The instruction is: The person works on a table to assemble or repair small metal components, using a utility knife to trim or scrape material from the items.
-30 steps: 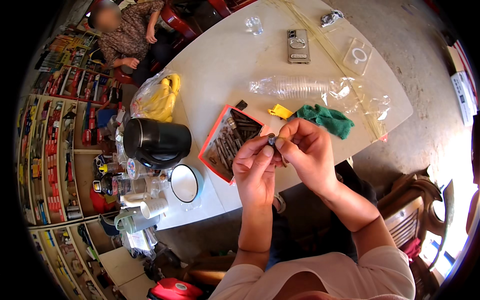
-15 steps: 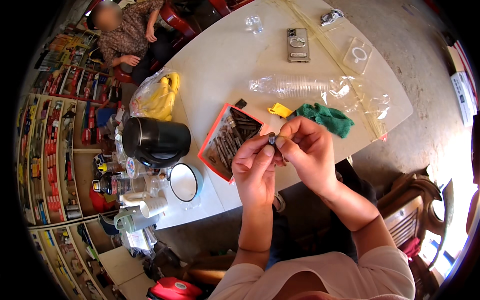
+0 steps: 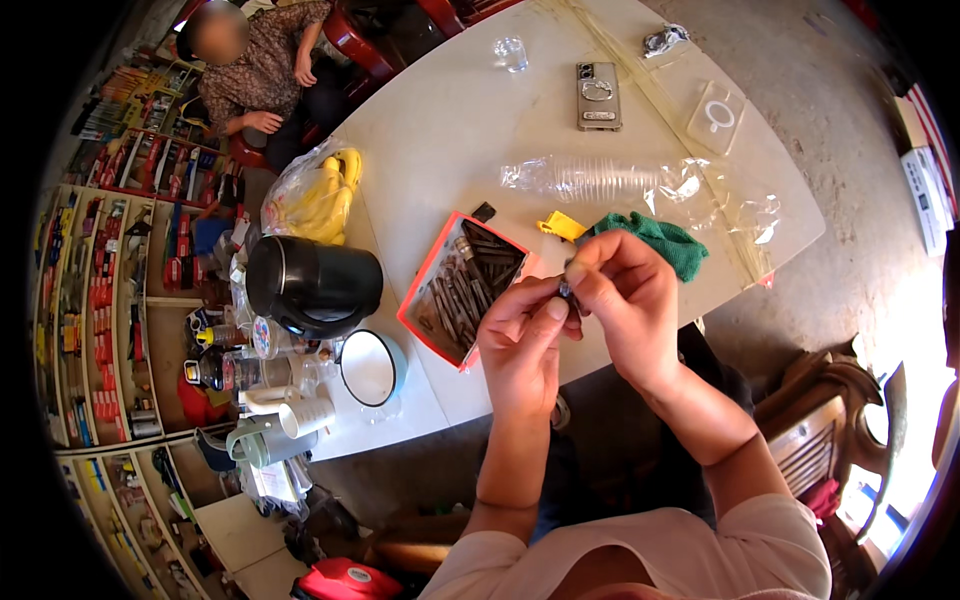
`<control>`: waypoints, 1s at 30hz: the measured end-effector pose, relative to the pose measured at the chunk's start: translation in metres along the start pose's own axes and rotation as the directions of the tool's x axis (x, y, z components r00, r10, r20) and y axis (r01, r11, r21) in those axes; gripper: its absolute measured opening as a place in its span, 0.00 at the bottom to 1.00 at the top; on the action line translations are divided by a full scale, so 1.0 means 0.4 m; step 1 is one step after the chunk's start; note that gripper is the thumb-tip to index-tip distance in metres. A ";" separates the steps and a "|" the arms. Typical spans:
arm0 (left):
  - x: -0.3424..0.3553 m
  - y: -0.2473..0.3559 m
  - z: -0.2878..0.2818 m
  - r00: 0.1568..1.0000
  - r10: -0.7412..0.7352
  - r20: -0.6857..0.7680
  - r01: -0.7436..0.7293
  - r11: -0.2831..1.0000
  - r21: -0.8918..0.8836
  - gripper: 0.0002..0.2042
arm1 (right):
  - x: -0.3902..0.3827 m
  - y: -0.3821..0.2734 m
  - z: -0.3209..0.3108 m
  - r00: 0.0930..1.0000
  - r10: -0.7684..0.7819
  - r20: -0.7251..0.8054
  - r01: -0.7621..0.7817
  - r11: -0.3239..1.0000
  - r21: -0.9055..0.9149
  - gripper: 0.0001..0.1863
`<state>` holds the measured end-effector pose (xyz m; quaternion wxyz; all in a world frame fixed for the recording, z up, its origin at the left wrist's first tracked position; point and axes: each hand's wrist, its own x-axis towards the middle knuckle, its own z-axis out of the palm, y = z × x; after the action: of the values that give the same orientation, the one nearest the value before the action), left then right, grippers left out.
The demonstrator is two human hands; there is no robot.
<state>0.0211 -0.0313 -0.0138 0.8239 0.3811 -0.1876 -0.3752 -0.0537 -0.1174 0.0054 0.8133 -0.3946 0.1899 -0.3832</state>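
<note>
Both hands meet over the table's near edge, pinching a small dark metal piece [image 3: 565,288] between thumbs and fingertips. My left hand [image 3: 522,335] grips it from the left; my right hand [image 3: 630,310] closes on it from the right and above. Fingers cover most of the piece, so its exact kind is hard to make out. Just left of my left hand lies an open orange-red box [image 3: 410,290] with several dark metal bits [image 3: 462,300] inside. Beyond my right hand are a green cloth [image 3: 655,238] and a yellow object [image 3: 561,226].
A clear plastic bottle [image 3: 600,180], a phone [image 3: 598,97], a clear phone case [image 3: 716,117] and a glass [image 3: 511,54] lie farther off. Bagged bananas [image 3: 330,195], a black kettle [image 3: 315,285] and an enamel mug [image 3: 372,367] stand left. A person [image 3: 255,75] sits at far left.
My hands have shifted slightly right, and the fingers have turned the small metal piece, which now shows less between them. The view has tilted a little.
</note>
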 end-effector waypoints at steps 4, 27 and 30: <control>0.012 0.002 0.017 0.996 -0.079 -0.048 0.069 0.983 -0.170 0.11 | 0.005 0.004 -0.010 1.000 -0.007 0.007 0.006 0.999 0.048 0.02; 0.009 0.017 0.019 0.996 -0.071 -0.063 0.060 0.986 -0.155 0.12 | 0.004 0.009 -0.006 0.996 0.067 0.061 -0.070 0.996 0.046 0.04; 0.008 0.015 0.018 0.996 -0.056 -0.068 0.048 0.991 -0.123 0.12 | 0.004 0.007 -0.004 0.996 0.067 0.056 -0.070 0.997 0.041 0.04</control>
<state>0.0217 -0.0345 -0.0043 0.8417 0.3480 -0.1250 -0.3934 -0.0521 -0.1183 0.0022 0.8391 -0.3808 0.1727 -0.3480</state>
